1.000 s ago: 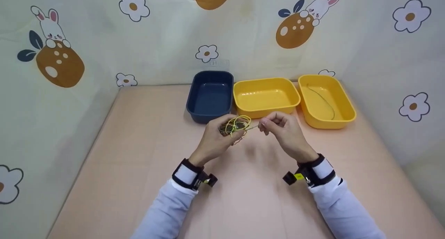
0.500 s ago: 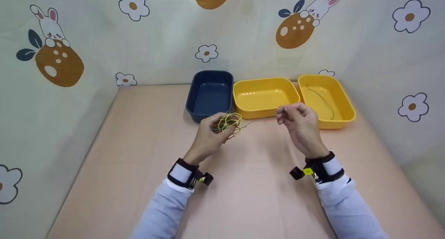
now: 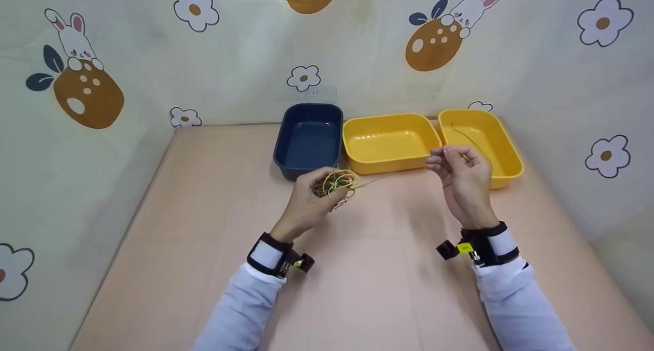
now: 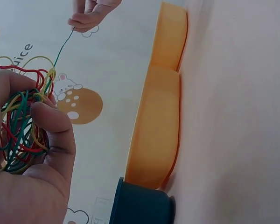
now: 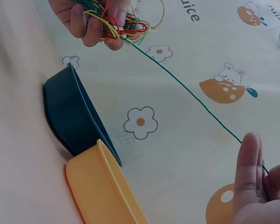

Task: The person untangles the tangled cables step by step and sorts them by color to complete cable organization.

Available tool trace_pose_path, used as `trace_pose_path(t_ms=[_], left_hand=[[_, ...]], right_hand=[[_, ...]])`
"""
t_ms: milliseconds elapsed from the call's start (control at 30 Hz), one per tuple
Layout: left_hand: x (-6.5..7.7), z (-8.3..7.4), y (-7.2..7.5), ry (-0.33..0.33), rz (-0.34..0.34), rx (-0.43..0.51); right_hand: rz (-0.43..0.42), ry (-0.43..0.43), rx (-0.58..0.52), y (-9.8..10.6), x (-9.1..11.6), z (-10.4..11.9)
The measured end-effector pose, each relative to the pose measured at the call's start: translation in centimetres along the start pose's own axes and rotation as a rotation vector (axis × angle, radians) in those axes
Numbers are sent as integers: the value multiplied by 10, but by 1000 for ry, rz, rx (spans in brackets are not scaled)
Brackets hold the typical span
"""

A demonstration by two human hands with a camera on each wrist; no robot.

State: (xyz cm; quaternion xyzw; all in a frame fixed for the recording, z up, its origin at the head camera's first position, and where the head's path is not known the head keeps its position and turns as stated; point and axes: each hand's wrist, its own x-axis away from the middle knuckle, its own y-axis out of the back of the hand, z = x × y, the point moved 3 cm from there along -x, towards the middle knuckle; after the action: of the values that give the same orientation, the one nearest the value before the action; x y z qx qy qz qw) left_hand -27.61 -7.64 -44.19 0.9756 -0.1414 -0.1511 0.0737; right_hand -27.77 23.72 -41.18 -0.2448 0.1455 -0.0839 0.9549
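My left hand (image 3: 306, 200) grips a tangled bundle of thin cords (image 4: 21, 126) in red, green and yellow, with loops sticking out past the fingers. From the bundle a single green cord (image 5: 191, 93) runs nearly straight across to my right hand (image 3: 465, 182). Thumb and fingers of the right hand pinch this cord near its far end. In the head view the right hand is raised before the right-hand yellow bin (image 3: 503, 154) and covers part of it. The left hand is in front of the navy bin (image 3: 309, 164).
Against the patterned backdrop, the navy bin stands left of a middle yellow bin (image 3: 391, 162), and the right yellow bin stands beside that. One thin greenish cord (image 3: 462, 133) lies in the right yellow bin. A pale pink cloth (image 3: 204, 264) covers the table.
My right hand has moved right and slightly up, drawing a longer stretch of green cord out of the bundle. The left hand has shifted slightly left, still gripping the bundle.
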Motion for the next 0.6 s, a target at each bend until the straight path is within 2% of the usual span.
trace_pose_path(t_ms=[167, 300, 600], left_hand=[[0, -1, -4, -3, 29, 3], [1, -1, -3, 0, 21, 37], [-1, -1, -2, -14, 14, 54]], right_hand=[[-63, 10, -6, 4, -1, 2], [-103, 11, -29, 6, -3, 3], [-134, 36, -98, 12, -7, 5]])
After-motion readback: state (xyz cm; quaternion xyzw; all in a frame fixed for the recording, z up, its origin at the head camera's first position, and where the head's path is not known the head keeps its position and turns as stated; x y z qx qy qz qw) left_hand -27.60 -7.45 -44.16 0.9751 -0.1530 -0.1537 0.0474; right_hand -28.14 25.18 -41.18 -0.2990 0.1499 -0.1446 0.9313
